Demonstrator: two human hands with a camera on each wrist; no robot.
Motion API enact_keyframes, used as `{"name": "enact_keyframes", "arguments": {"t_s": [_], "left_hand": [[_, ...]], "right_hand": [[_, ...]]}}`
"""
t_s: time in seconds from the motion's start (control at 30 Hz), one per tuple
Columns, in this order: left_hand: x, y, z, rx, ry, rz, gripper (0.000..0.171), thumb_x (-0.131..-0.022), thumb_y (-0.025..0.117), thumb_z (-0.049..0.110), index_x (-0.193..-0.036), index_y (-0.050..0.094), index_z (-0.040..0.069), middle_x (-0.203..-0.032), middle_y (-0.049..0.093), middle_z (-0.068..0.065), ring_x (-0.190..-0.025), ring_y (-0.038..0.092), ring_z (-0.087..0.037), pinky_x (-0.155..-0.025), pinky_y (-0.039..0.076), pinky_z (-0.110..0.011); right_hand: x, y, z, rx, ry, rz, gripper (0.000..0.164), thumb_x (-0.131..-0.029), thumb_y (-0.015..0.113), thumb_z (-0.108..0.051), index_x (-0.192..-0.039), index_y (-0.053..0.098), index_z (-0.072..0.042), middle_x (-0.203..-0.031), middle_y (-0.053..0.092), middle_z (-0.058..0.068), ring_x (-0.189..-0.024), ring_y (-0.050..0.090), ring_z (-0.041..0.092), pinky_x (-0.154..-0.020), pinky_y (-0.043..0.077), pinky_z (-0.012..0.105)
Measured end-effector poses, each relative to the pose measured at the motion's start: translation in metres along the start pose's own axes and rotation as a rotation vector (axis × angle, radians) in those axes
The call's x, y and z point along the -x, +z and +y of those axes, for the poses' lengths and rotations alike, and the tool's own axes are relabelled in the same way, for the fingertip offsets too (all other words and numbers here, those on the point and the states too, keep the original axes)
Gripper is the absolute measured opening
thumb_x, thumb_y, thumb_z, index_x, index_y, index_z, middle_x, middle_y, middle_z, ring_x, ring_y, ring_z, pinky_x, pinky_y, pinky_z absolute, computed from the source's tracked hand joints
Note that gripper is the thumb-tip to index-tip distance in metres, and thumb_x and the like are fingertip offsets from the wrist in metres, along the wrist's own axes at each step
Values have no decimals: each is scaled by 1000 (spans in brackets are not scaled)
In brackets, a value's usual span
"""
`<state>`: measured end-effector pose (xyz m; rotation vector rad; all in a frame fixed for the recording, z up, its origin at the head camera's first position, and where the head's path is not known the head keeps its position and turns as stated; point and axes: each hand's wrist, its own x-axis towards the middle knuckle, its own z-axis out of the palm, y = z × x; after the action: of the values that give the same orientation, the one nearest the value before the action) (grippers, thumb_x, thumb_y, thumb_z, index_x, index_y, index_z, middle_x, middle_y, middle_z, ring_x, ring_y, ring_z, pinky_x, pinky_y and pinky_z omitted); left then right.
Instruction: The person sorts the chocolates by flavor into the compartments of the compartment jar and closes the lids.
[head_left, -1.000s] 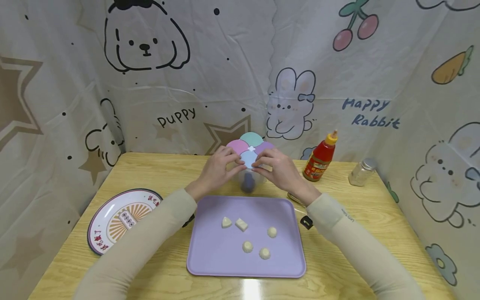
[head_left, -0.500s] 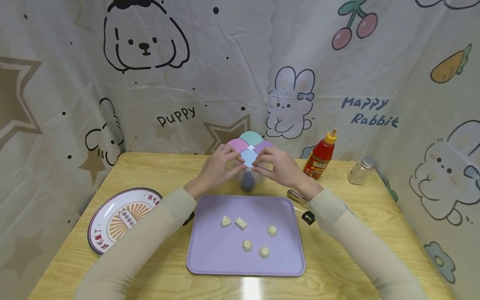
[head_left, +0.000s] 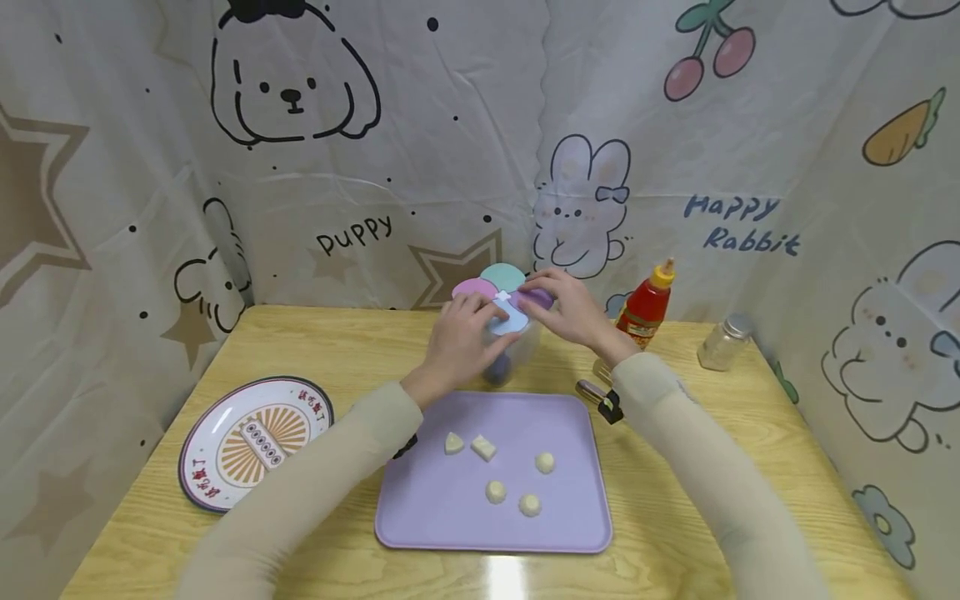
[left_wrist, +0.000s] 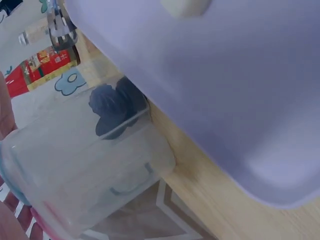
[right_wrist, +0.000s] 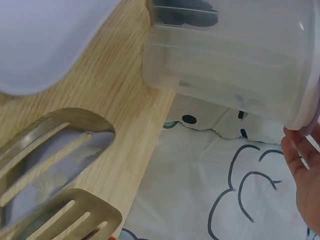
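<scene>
A clear plastic storage container (right_wrist: 215,65) stands behind the tray, topped with a petal-shaped lid (head_left: 504,275) in pink, green, purple and blue. Dark blue-black lumps (left_wrist: 112,107) show low inside one section. My left hand (head_left: 467,337) holds the lid at its blue petal (head_left: 510,321), thumb at the front edge and fingers over the top. On the other side, my right hand (head_left: 566,307) grips around the purple petal (head_left: 536,297), thumb near the blue one. In the right wrist view, fingertips (right_wrist: 292,142) sit right at the lid's rim.
A lilac tray (head_left: 435,525) with several small white pieces (head_left: 495,492) lies in front. Slotted metal tongs (right_wrist: 65,135) are right of it. A round plate (head_left: 206,433) sits left; a red sauce bottle (head_left: 647,308) and glass jar (head_left: 723,343) stand at back right.
Both hands were at the blue petal's edges. The right hand has moved up and back onto the purple petal; the left has shifted right across the blue one. The tongs show more.
</scene>
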<state>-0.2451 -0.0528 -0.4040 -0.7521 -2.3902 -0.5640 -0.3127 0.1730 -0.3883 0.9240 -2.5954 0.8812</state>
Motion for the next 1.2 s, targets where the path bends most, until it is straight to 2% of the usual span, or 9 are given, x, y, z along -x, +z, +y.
{"name": "enact_keyframes", "arguments": {"t_s": [0.17,0.27,0.4,0.53,0.63,0.8,0.9,1.0,1.2], "left_hand": [[-2,-3,-2,-51,-29,-27,30,-89,84,39,-103,75,14,-108,69,-5,-106,63,-26,-90,56,-41],[-1,-8,-5,-57,-39,-47,28,-88,84,36,-103,75,14,-108,70,-5,-104,63,-27,-88,56,-41],[2,-13,-12,-44,-61,-67,28,-88,83,35,-104,75,14,-109,70,-6,-101,61,-28,-87,56,-41],[5,-17,-21,-23,-82,-71,28,-88,83,36,-104,75,14,-110,71,-6,-103,63,-29,-96,56,-44],[8,-20,-27,-4,-92,-65,28,-89,82,36,-105,75,14,-112,72,-7,-106,64,-30,-100,56,-46],[10,-23,-36,37,-103,-53,27,-93,79,32,-110,77,12,-118,72,-8,-108,63,-29,-92,56,-44],[10,-24,-41,57,-106,-51,25,-94,78,28,-112,77,10,-120,73,-9,-108,63,-30,-92,56,-44],[9,-25,-45,75,-108,-68,24,-96,77,25,-114,77,10,-122,73,-9,-110,63,-30,-94,56,-44],[8,-26,-50,132,-100,-94,23,-98,76,23,-115,77,9,-125,72,-11,-118,62,-32,-104,54,-45]], "right_hand": [[3,0,-1,-26,-9,5,29,-97,76,-25,-118,77,-4,-125,69,16,-116,66,34,-97,58,50],[8,-3,-3,-36,-21,-3,29,-96,78,-24,-117,77,-4,-123,69,16,-112,66,33,-91,60,50],[18,-6,-8,-35,-21,-23,31,-95,79,-26,-118,77,-6,-125,67,16,-111,65,31,-90,61,51],[29,-7,-13,-21,-31,-30,33,-94,81,-29,-119,78,-8,-124,66,13,-111,63,29,-91,59,50],[35,-5,-18,21,-79,-22,35,-92,82,-29,-121,77,-9,-122,67,11,-111,62,28,-92,57,46],[41,2,-25,164,-218,31,34,-91,84,-29,-118,78,-9,-116,69,12,-106,63,28,-89,58,42],[43,5,-30,228,-281,53,33,-90,85,-29,-116,78,-10,-112,70,11,-103,63,27,-85,59,39],[43,7,-34,251,-311,60,32,-89,86,-28,-115,79,-11,-111,71,11,-101,63,26,-83,59,37],[40,7,-38,228,-325,59,30,-88,87,-25,-113,80,-11,-110,72,9,-100,64,25,-82,58,37]]}}
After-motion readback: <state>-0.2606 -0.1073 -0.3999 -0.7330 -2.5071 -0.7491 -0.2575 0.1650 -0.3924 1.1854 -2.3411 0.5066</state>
